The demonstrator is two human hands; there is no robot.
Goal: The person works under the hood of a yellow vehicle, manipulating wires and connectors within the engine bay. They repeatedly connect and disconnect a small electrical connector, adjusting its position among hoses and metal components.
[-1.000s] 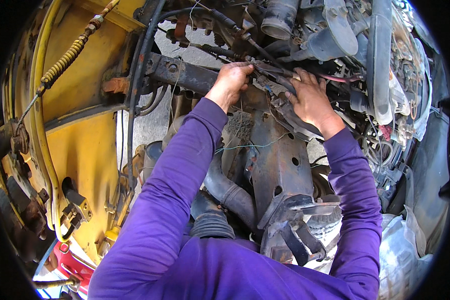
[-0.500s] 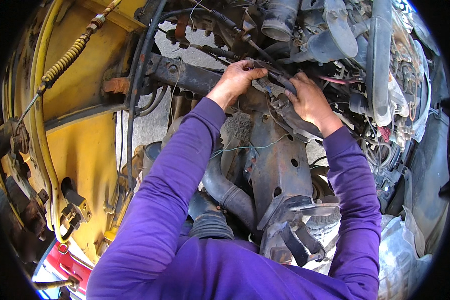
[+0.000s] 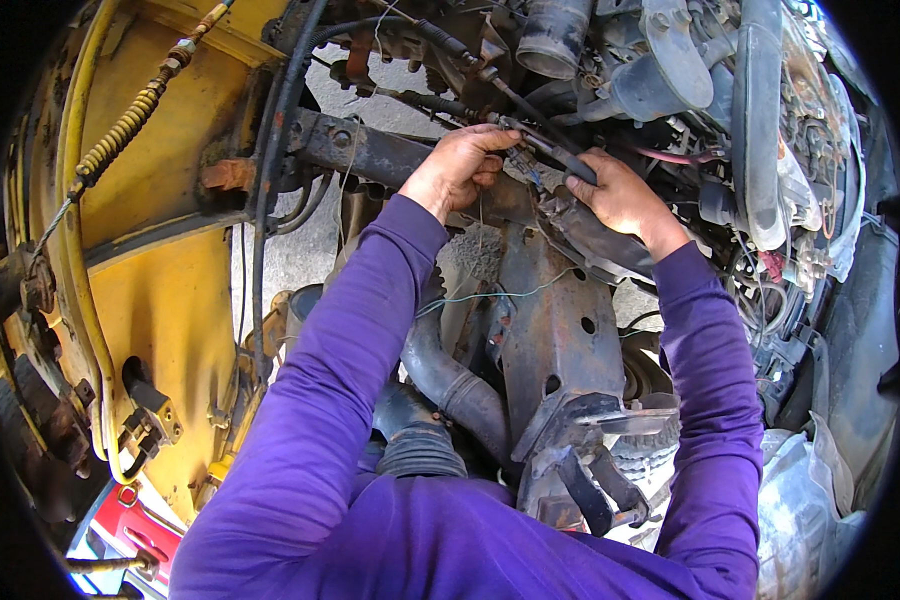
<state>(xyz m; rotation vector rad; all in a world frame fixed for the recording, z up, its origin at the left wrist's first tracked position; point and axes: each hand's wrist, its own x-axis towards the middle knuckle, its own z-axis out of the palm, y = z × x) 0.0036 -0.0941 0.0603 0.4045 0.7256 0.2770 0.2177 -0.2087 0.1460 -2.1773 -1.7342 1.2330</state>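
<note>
"One dark tube [image 3: 577, 167]: where is it?"

"Just beyond the holed steel plate [image 3: 550, 310], gripped in your right hand [image 3: 620, 195]; your left hand [image 3: 462, 165] curls near its far end, hold unclear."

"And around you?"

"Left of the plate, grey ground [image 3: 308, 247], then a yellow panel [image 3: 165, 330]; right, a thick grey hose [image 3: 758, 130]."

- The right grip [image 3: 618, 198], a bare hand, holds a dark tube [image 3: 576, 166] between thumb and fingers.
- The left grip [image 3: 456, 172], also bare, has curled fingers near the tube's other end; whether they pinch it is unclear.
- Purple sleeves [image 3: 330, 370] cover both forearms.
- Below the hands, a thin green wire [image 3: 525, 291] crosses a rusty metal beam [image 3: 555, 330] with holes.
- A yellow panel [image 3: 175, 330] stands at left, behind a coil spring [image 3: 120, 130].
</note>
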